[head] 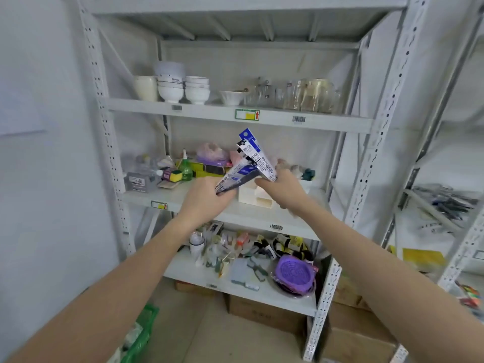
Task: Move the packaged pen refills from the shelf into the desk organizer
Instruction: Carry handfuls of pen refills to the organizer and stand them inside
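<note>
Both hands are raised in front of the middle shelf (183, 197) of a grey metal rack. My left hand (207, 197) grips a flat pack of pen refills (237, 176), which leans up to the right. My right hand (284, 188) pinches the lower end of more blue-and-white refill packs (255, 153), which stand nearly upright. The two bundles meet at their lower ends. Just behind and below the hands sits the cream desk organizer (255, 196) with small drawers; my hands hide part of it.
Sponges, a green bottle (186, 171) and bags crowd the back of the middle shelf. White bowls (170, 90) and glass jars (309, 96) stand on the shelf above. Small clutter and a purple lid (294, 273) fill the shelf below. Cardboard boxes and a green basket (141, 334) are on the floor.
</note>
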